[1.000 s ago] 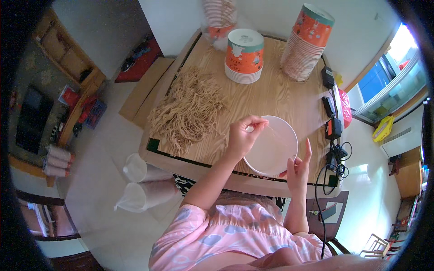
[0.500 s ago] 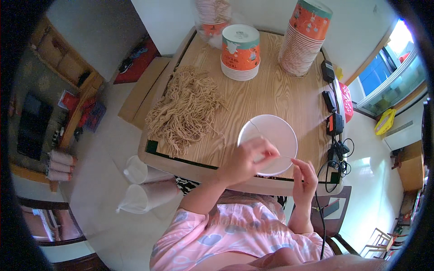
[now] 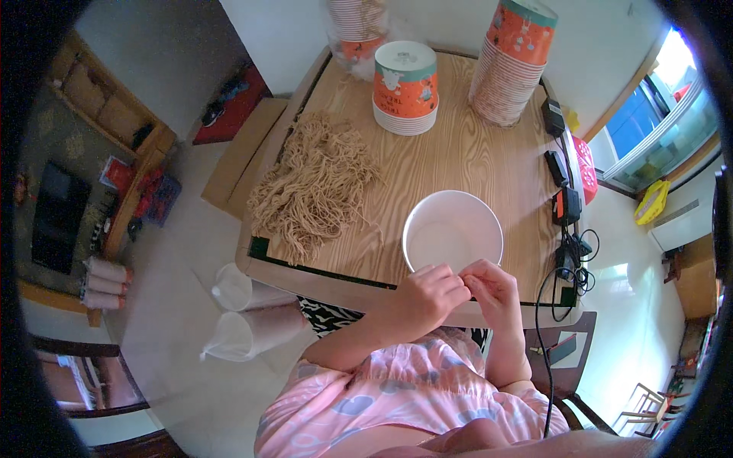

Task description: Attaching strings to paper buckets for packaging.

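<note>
Both my hands meet at the near rim of a white paper bucket (image 3: 452,233), which stands with its mouth toward me at the table's front edge. My left hand (image 3: 435,298) is closed, knuckles up, its fingertips against the right hand's. My right hand (image 3: 495,286) pinches with thumb and forefinger. The string seen between them a moment ago is now hidden by the fingers. To the left lies a loose heap of beige strings (image 3: 317,183), with one loose end trailing toward the bucket.
Behind the bucket, a short upside-down stack of orange and green buckets (image 3: 406,88) stands on the wooden table (image 3: 435,164). Taller wrapped stacks (image 3: 513,65) stand at the back. Black adapters and cables (image 3: 566,206) line the right edge. Wrapped white rolls (image 3: 256,332) lie on the floor at left.
Both hands have come together and down toward me at the bucket's near rim. The string stretched between them is out of sight, and the bucket's inside shows more fully.
</note>
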The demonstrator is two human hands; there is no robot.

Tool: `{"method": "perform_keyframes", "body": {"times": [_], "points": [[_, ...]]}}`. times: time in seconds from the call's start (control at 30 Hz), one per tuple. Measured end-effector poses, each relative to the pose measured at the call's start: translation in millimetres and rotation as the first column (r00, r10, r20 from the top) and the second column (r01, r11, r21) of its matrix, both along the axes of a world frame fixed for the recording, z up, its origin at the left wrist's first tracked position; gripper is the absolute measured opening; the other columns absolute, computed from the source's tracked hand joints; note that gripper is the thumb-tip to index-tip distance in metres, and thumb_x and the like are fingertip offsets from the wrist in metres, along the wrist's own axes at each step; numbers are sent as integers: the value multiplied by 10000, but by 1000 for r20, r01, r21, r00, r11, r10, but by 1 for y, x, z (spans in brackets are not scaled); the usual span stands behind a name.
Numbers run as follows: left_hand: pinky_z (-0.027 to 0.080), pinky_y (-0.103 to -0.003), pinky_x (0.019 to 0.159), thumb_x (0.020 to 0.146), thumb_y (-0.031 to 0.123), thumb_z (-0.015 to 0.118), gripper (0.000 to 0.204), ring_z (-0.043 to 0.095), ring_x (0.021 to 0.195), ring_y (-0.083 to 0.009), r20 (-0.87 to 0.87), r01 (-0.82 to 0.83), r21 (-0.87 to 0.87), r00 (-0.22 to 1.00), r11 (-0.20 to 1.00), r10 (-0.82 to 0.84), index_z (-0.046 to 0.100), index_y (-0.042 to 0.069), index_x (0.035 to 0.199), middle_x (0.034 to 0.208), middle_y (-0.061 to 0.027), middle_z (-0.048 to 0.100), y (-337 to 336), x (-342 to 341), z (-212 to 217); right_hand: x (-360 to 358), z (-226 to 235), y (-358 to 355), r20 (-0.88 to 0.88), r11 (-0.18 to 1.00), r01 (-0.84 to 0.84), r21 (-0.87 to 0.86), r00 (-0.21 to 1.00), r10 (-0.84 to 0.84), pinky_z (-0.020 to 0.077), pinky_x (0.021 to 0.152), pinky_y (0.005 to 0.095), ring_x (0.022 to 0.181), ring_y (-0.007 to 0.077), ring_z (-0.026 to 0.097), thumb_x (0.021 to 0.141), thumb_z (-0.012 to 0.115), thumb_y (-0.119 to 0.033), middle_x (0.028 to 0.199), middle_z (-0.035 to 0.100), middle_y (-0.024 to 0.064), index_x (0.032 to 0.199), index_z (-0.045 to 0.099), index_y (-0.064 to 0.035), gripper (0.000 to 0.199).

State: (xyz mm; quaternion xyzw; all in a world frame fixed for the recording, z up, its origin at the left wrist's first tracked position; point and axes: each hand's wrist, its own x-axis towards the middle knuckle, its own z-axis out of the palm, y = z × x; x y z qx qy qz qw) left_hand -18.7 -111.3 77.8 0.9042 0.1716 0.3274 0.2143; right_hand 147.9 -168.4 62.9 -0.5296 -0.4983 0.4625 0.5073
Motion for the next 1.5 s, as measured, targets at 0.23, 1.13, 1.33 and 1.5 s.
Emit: {"method": "perform_keyframes", "body": {"times": [0.23, 1.13, 1.33, 1.5], "points": [[501, -344, 673, 747, 83, 644, 100, 573, 772, -220, -16, -49, 24, 999, 999, 49, 596, 70, 834, 789, -56, 563, -3, -2, 1, 1, 5, 5, -165, 996, -56, -75, 985, 43, 473, 677, 221, 756, 75, 558, 887, 584, -20, 802, 608, 20, 879, 603, 15, 40], [492, -367, 601, 766, 6, 683, 241, 616, 706, -268, 84, -232, -339, 958, 912, 275, 475, 59, 875, 795, -107, 570, 1, -4, 1, -9, 15, 12, 164, 997, 77, -16, 984, -73, 489, 699, 280, 802, 129, 621, 887, 615, -158, 790, 662, 77, 879, 636, 18, 178], [494, -361, 596, 755, 2, 692, 261, 624, 699, -266, 65, -203, -347, 969, 916, 239, 468, 66, 871, 774, -106, 568, 0, -2, 4, -5, 9, 13, 62, 991, -42, -123, 997, 50, 487, 688, 249, 795, 100, 604, 857, 642, -103, 788, 644, 38, 877, 627, 16, 122], [485, -372, 581, 744, 6, 699, 275, 605, 677, -278, 70, -175, -324, 976, 930, 208, 461, 71, 866, 758, -101, 554, -3, 0, 2, -7, 5, 15, 58, 997, -15, -74, 998, 20, 486, 690, 242, 791, 93, 598, 850, 642, -84, 782, 633, 30, 878, 625, 17, 107]]}}
